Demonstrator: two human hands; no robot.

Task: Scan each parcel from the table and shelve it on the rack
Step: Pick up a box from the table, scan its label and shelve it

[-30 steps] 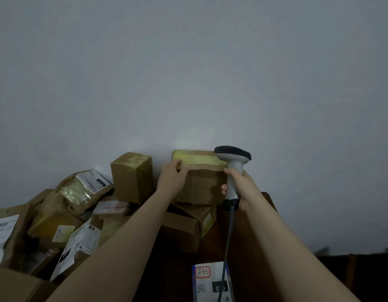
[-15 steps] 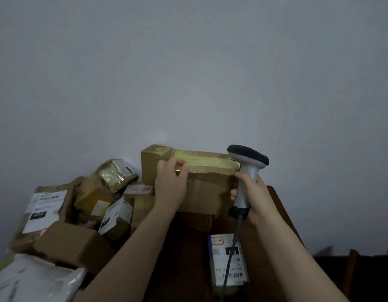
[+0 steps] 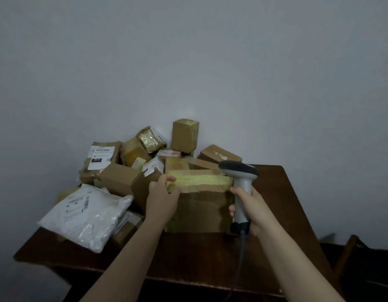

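So, left hand point(image 3: 161, 200): fingers curled round the top left corner of the box point(image 3: 201, 205).
Box: stands on the near middle of the table, yellowed tape point(image 3: 201, 178) along its top edge, between the two hands.
Right hand point(image 3: 254, 211): wrapped round the handle of the scanner point(image 3: 241, 188), held upright just beside the box's right edge; cable point(image 3: 241, 253) hangs down.
Table point(image 3: 188, 258): dark wood; white bag point(image 3: 86, 214) at left, cardboard parcels point(image 3: 123, 182) heaped at far left.
Room: bare grey wall point(image 3: 188, 62) behind.
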